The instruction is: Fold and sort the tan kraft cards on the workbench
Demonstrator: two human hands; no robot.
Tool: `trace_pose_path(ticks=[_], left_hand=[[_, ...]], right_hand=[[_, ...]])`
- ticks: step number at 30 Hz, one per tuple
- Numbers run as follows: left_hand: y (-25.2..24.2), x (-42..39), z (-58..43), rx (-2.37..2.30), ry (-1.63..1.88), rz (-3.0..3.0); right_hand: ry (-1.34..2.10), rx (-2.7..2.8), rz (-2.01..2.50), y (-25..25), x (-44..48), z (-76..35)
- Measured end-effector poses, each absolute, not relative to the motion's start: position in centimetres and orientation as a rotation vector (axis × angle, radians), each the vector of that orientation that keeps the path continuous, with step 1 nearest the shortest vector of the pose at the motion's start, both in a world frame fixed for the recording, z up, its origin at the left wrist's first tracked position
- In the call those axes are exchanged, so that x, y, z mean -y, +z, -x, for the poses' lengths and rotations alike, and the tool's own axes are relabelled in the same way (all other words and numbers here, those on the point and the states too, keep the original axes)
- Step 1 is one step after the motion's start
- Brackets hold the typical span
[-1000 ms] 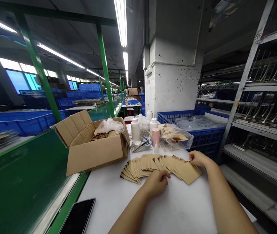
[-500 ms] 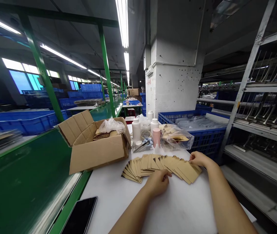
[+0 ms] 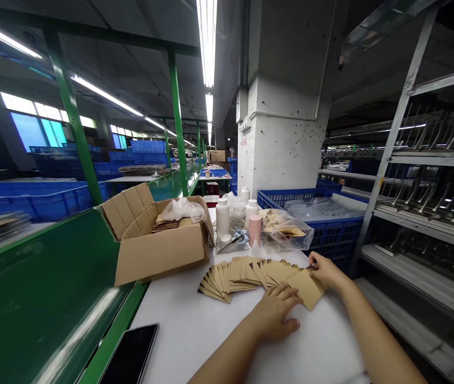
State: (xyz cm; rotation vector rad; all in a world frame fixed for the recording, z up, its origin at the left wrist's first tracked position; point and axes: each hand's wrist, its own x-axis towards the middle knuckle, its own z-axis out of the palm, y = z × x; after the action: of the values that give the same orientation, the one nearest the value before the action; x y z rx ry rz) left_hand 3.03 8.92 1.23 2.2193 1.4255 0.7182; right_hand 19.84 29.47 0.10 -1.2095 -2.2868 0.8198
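Flat brown paper pieces (image 3: 246,270) with dark edges or undersides lie overlapped in a fan across the white table (image 3: 194,341). My right hand (image 3: 325,269) pinches the upper right corner of the end piece (image 3: 309,288), which is tilted on the fan's right end. My left hand (image 3: 277,312) is palm down with fingers spread. Its fingertips reach the lower edge of the fan, beside that end piece, and it grips nothing. Whether the left fingertips press on the paper I cannot tell.
An open cardboard box (image 3: 162,248) stands at the left. Behind the fan are white bottles (image 3: 222,216), a pink bottle (image 3: 255,229) and a plastic bag (image 3: 286,229). A phone (image 3: 130,352) lies front left. Blue crates (image 3: 315,234) and a metal rack (image 3: 382,165) flank the right.
My left hand has moved right and its fingers have spread. My right hand keeps its place at the end piece, which now sits more turned and apart from the others. The view has shifted slightly.
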Motion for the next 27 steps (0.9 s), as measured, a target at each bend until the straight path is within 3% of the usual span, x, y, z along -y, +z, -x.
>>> trace_pose_path(ticks=[16, 21, 27], left_hand=[[1.2, -8.9, -2.8, -1.409, 0.775, -2.233], [1.3, -9.4, -2.1, -1.854, 0.923, -2.064], [0.8, -10.2, -0.3, -2.276, 0.977, -1.638]], right_hand=[[0.662, 2.07, 1.258, -3.8, -29.7, -20.5], [0.198, 2.13, 1.41, -1.1, -26.8, -20.2], [0.23, 2.454, 1.443, -0.5, -20.1, -17.6]])
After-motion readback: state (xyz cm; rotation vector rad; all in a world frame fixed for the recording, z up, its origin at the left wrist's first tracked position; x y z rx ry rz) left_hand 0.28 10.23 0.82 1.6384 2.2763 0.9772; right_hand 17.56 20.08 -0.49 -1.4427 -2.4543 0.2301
